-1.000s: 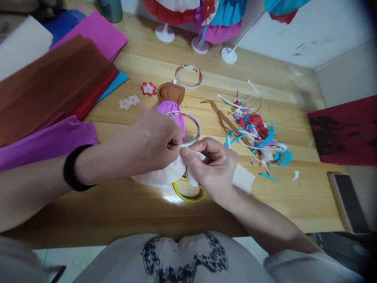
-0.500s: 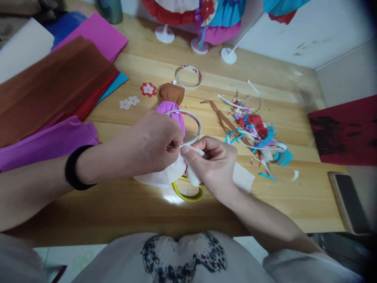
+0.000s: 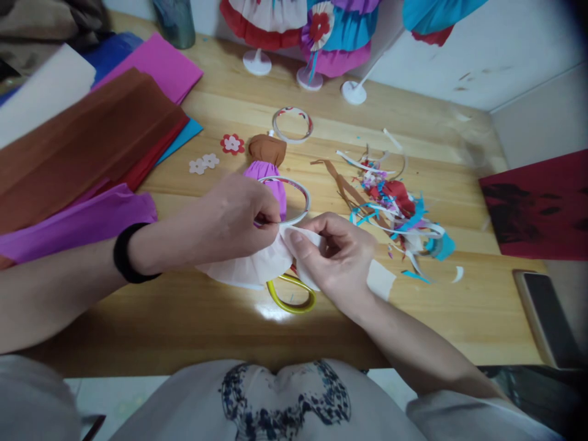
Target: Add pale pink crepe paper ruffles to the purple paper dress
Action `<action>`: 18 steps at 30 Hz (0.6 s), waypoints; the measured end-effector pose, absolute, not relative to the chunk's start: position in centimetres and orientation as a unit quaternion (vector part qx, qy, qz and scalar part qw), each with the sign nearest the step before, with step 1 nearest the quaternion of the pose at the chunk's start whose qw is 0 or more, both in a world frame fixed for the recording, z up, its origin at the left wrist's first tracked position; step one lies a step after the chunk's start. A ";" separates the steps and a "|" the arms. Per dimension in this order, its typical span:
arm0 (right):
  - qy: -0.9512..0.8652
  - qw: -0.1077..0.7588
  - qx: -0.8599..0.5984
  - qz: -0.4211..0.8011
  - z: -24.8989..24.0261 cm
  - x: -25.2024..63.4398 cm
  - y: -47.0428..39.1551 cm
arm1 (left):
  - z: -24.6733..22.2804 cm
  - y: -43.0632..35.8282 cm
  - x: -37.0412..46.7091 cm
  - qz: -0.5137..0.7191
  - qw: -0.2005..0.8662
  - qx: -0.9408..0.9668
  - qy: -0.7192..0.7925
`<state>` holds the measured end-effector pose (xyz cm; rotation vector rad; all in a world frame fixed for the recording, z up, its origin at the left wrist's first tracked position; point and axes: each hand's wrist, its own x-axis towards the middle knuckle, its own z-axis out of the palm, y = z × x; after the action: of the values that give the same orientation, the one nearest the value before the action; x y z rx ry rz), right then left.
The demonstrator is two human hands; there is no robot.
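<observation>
A strip of white crepe paper (image 3: 252, 267) runs between my two hands, its gathered lower part flaring out under the left one. My left hand (image 3: 229, 217), with a black band at the wrist, is closed on the paper's upper edge. Pinched between thumb and fingers, the right end of the paper is in my right hand (image 3: 342, 257). A roll of tape (image 3: 307, 205) stands up against the left fingers, touching the paper's edge; whether those fingers also grip it I cannot tell. Just behind lies a small brown-and-purple paper dress (image 3: 267, 150). Yellow scissor handles (image 3: 298, 309) show below the paper.
Another tape roll (image 3: 293, 139) and paper flowers (image 3: 233, 144) lie farther back. Folded coloured paper (image 3: 82, 135) fills the left. Paper scraps (image 3: 399, 202) and a phone (image 3: 546, 312) are on the right. Finished paper dresses (image 3: 351, 33) stand on white bases at the back.
My right hand has shifted slightly right, and more of the white paper shows between the hands. The paper's flared part spreads farther left. The view has tilted a little.
</observation>
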<state>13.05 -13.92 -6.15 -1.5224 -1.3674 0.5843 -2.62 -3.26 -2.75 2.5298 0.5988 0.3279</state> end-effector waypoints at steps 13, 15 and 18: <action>-0.595 0.495 -0.583 0.247 -6.4 12.7 -14.0 | -2.9 -3.4 -2.7 0.128 0.255 0.932 0.223; -0.600 0.491 -0.579 0.253 -6.5 12.8 -14.1 | -3.0 -3.3 -2.7 0.134 0.257 0.933 0.213; -0.602 0.494 -0.573 0.255 -6.7 12.8 -14.1 | -3.0 -3.3 -2.7 0.137 0.257 0.933 0.211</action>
<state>12.83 -14.14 -6.75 -1.3904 -1.4593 0.6179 -2.70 -3.33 -3.04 2.5305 0.5736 0.3724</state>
